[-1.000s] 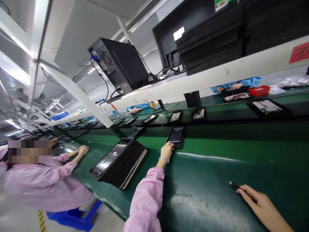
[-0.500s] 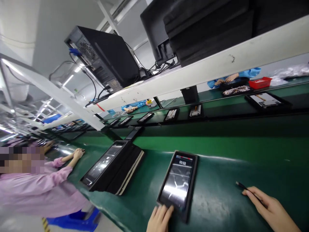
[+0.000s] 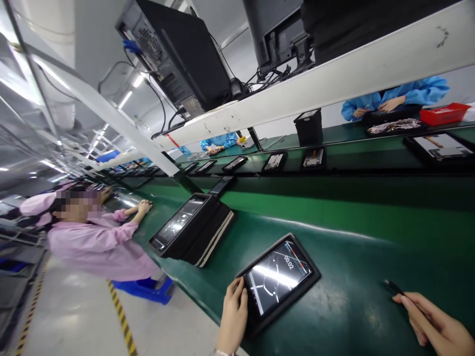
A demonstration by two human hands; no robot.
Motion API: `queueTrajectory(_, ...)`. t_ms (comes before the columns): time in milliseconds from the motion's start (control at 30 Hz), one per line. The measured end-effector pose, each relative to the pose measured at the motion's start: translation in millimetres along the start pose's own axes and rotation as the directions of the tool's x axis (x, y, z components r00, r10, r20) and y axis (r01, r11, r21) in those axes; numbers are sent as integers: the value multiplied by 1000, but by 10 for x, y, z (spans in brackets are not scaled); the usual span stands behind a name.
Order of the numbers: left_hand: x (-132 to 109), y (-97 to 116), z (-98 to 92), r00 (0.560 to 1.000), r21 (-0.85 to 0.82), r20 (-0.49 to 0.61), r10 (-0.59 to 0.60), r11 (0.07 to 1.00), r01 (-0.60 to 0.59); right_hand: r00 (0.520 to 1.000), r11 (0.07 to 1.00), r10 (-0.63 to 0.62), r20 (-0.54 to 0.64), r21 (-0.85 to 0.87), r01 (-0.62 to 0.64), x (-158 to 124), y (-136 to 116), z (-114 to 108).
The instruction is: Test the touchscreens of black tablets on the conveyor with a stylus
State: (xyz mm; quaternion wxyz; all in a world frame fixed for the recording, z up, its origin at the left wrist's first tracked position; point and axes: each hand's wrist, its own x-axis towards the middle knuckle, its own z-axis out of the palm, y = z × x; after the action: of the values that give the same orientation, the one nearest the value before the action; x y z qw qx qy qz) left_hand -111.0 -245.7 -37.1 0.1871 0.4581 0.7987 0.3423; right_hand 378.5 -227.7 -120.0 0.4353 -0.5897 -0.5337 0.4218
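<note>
Left hand (image 3: 233, 307) holds the tablet (image 3: 279, 279), long axis pointing away rightward.

We find the tablet (image 3: 278, 277) near on the bench (image 3: 349, 316), stack (image 3: 208, 230) farther off to its left, cable (image 3: 395, 286) to its right.

Lit tablet (image 3: 280, 274), reference piece, flat on tabletop (image 3: 345, 316); approach at its near-left edge taken up by the left hand (image 3: 233, 311). Right of tablet: open tabletop, passable, as far as the black cable (image 3: 394, 287) in the right hand (image 3: 434, 316). Left of and beyond tablet: black stack (image 3: 208, 232), standing higher, one obstacle, narrow open gap between. Straight beyond tablet: open green strip, passable sideways; then row of framed devices (image 3: 274, 161), low obstacles, white shelf (image 3: 260, 118) overhead.
</note>
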Motion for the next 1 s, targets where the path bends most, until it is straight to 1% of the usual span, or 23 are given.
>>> queueTrajectory(67,198,155,117,999,-27,30,36,999,-35,997,994,28,69,104,-35,43,27,-51)
queueTrajectory(133,437,333,260,993,-70,79,90,994,-84,994,988,69,87,132,-80,120,-39,-85)
queueTrajectory(200,634,560,459,978,-129,145,153,983,-134,993,987,92,73,124,-101,187,-192,-80)
queueTrajectory(267,709,826,707,948,-191,222,226,964,-185,995,981,74,71,176,-85,209,-378,-44)
queueTrajectory(333,631,1092,949,898,-246,315,308,940,-236,998,964,42,48,262,-53,184,-520,-4)
queueTrajectory(400,444,1314,1111,833,-273,405,376,920,-283,998,942,47,-49,334,-28,132,-573,7)
queueTrajectory(433,337,1399,1147,808,-271,435,397,914,-303,992,932,66,-104,361,-24,103,-569,-3)
queueTrajectory(467,235,1466,1154,793,-254,456,403,913,-318,984,925,93,-155,378,-28,74,-553,-22)
queueTrajectory(533,80,1550,1099,791,-202,489,366,930,-306,969,922,137,-204,385,-49,26,-511,-73)
queueTrajectory(567,34,1573,1053,789,-187,522,326,945,-267,968,924,145,-206,379,-57,8,-496,-97)
queueTrajectory(600,11,1589,1004,772,-180,572,277,961,-211,968,928,145,-204,368,-61,-4,-488,-115)
queueTrajectory(633,8,1600,955,739,-182,633,231,972,-148,969,931,138,-203,360,-57,-11,-487,-126)
queueTrajectory(733,92,1627,838,595,-221,793,131,972,81,975,934,108,-194,356,-32,-7,-494,-126)
queueTrajectory(767,140,1638,808,559,-240,822,106,956,171,975,935,101,-197,355,-26,-1,-490,-119)
queueTrajectory(800,192,1651,783,541,-275,837,83,918,286,975,935,93,-202,353,-16,7,-481,-111)
queueTrajectory(833,244,1666,764,529,-315,847,60,857,409,974,936,83,-212,351,-4,14,-469,-102)
queueTrajectory(867,290,1683,755,519,-353,854,43,781,516,972,937,73,-224,349,10,21,-456,-93)
queueTrajectory(900,327,1703,760,511,-384,859,37,707,594,969,937,64,-239,348,24,27,-445,-84)
queueTrajectory(933,350,1723,782,502,-404,864,38,647,646,966,937,57,-252,347,35,33,-440,-78)
queueTrajectory(967,358,1743,824,483,-406,874,46,614,676,965,938,54,-258,345,39,38,-443,-74)
queueTrajectory(1000,349,1760,884,455,-392,889,53,602,696,965,939,59,-257,343,34,43,-454,-74)
